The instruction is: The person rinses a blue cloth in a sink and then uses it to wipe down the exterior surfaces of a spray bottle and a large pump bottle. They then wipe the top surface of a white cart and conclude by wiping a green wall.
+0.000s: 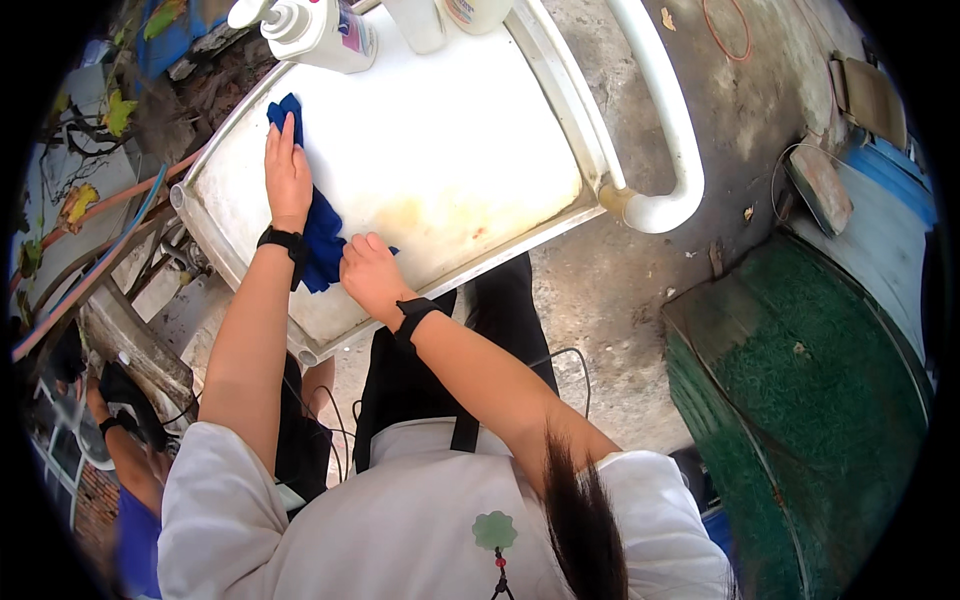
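Note:
A blue cloth (pixel 322 240) lies bunched along the left side of a white cart top (pixel 470 130) with a raised rim. My left hand (pixel 288 178) presses flat on the cloth's far part, its fingers stretched out. Closer to the near edge, my right hand (pixel 370 275) is closed, with its fingers curled on the cloth; a corner of it sticks out beside them. Yellow-brown stains mark the white surface to the right of this hand. At the far edge stand a white pump bottle (pixel 325 40), a translucent container (pixel 416 25) and another bottle (pixel 476 12), partly cut off.
A white tubular handle (pixel 675 150) curves out from the cart's right side. On the right lies a green covering (pixel 800 390), with a brick-like block (pixel 822 188) beyond it. Orange pipes (pixel 110 215) and leaves are at left. Another person's arm (pixel 130 455) shows at lower left.

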Demonstrator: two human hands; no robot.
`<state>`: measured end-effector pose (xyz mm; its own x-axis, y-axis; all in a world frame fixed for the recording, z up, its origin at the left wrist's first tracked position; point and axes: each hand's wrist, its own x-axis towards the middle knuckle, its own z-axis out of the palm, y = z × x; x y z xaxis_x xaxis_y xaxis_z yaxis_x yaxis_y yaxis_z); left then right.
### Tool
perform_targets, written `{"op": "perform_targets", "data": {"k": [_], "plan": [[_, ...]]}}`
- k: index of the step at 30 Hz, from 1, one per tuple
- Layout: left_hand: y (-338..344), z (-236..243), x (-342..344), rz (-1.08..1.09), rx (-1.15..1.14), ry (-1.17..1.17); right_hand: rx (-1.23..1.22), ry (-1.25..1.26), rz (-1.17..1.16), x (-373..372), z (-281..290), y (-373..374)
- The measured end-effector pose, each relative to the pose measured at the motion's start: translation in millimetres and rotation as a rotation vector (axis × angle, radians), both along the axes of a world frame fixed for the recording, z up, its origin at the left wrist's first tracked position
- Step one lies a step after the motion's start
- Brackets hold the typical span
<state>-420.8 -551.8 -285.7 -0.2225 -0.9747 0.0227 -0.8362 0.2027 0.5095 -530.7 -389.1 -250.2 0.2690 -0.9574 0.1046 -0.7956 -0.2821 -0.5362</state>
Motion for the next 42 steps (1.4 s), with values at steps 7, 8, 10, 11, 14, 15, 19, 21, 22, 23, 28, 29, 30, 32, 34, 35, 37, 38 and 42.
{"op": "perform_targets", "data": {"k": [7,8,10,11,14,15,19,21,22,23,28,29,30,32,34,35,37,38,42], "plan": [[25,9,-111,-0.052,-0.082,-0.003,0.195,0.009,-0.068,-63,8,24],[28,9,-126,-0.089,-0.058,0.041,0.215,-0.038,-0.116,-73,8,25],[32,8,-155,-0.178,-0.032,0.110,0.224,-0.015,-0.168,-90,9,30],[30,6,-168,-0.183,-0.024,0.146,0.233,0.004,-0.214,-98,9,32],[15,7,-202,-0.205,-0.013,0.189,0.225,0.004,-0.267,-116,10,31],[11,8,-213,-0.249,-0.022,0.208,0.223,0.003,-0.292,-120,12,31],[6,3,-239,-0.429,-0.074,0.221,0.182,-0.070,-0.399,-137,18,23],[10,6,-235,-0.477,-0.025,0.199,0.171,-0.096,-0.445,-142,19,26],[14,8,-233,-0.521,0.020,0.182,0.226,-0.100,-0.438,-146,20,31],[17,11,-229,-0.523,0.021,0.181,0.280,-0.104,-0.429,-149,21,34],[56,27,-199,-0.941,0.250,0.163,0.291,-0.095,-0.368,-144,20,49],[64,30,-191,-0.987,0.264,0.155,0.288,-0.091,-0.360,-140,20,51],[70,31,-181,-1.003,0.289,0.142,0.288,-0.096,-0.358,-136,21,54],[76,36,-163,-1.012,0.280,0.094,0.281,-0.113,-0.344,-130,23,57],[80,42,-137,-1.008,0.291,0.009,0.277,-0.125,-0.330,-120,23,57],[81,47,-124,-1.005,0.290,0.005,0.273,-0.131,-0.321,-115,22,56],[85,59,-95,-0.953,0.275,-0.072,0.269,-0.131,-0.283,-99,20,54],[86,65,-78,-0.933,0.257,-0.134,0.266,-0.128,-0.250,-89,20,53],[99,61,5,-0.600,0.254,-0.278,0.253,-0.097,-0.015,-40,22,50]]}}
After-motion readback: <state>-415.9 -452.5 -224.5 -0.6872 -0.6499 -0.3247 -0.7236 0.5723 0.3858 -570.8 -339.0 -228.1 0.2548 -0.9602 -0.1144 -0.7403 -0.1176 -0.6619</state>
